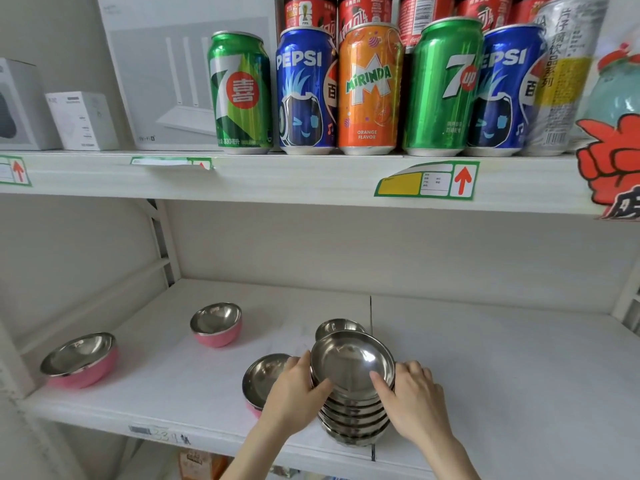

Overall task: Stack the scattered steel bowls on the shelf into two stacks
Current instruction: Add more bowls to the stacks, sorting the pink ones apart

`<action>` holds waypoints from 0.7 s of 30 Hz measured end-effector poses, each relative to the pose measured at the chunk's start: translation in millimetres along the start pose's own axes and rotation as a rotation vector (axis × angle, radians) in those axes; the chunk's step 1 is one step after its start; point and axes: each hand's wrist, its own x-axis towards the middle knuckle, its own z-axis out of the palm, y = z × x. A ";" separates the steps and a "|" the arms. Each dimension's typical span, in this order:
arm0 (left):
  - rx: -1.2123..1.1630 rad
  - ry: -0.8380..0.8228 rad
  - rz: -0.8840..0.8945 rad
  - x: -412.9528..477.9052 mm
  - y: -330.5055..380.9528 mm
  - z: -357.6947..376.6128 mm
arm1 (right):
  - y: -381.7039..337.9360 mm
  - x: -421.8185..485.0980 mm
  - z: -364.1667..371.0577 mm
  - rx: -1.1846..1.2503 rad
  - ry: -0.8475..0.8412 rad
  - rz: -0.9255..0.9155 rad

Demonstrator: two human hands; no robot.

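A stack of several plain steel bowls [353, 367] stands near the front edge of the lower shelf [502, 375]. My left hand [294, 393] grips its left side and my right hand [412, 400] grips its right side, thumbs on the top bowl's rim. Just left of the stack, partly hidden by my left hand, sits a pink-sided steel bowl [265, 374]. Behind the stack a plain steel bowl [337, 327] peeks out. Two more pink-sided bowls rest apart: one [216, 323] mid-left, one [79, 358] at the far left.
The upper shelf [277, 178] overhangs the work area and carries soda cans [369, 88] and white boxes [81, 119]. A shelf upright [162, 240] rises at the back left. A seam [371, 313] divides the lower shelf board.
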 end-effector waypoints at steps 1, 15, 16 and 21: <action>0.071 0.020 0.002 -1.2 -0.8 0.1 | -0.7 -2.1 -1.1 -0.023 0.019 -0.009; 0.641 0.419 0.228 -42.1 -25.7 -39.9 | -40.0 -43.0 -21.6 -0.123 0.350 -0.184; 0.644 0.414 0.224 -46.2 -29.9 -46.3 | -47.4 -46.7 -22.1 -0.125 0.349 -0.188; 0.666 0.422 0.222 -68.5 -59.2 -81.2 | -91.9 -66.1 -13.1 -0.125 0.331 -0.196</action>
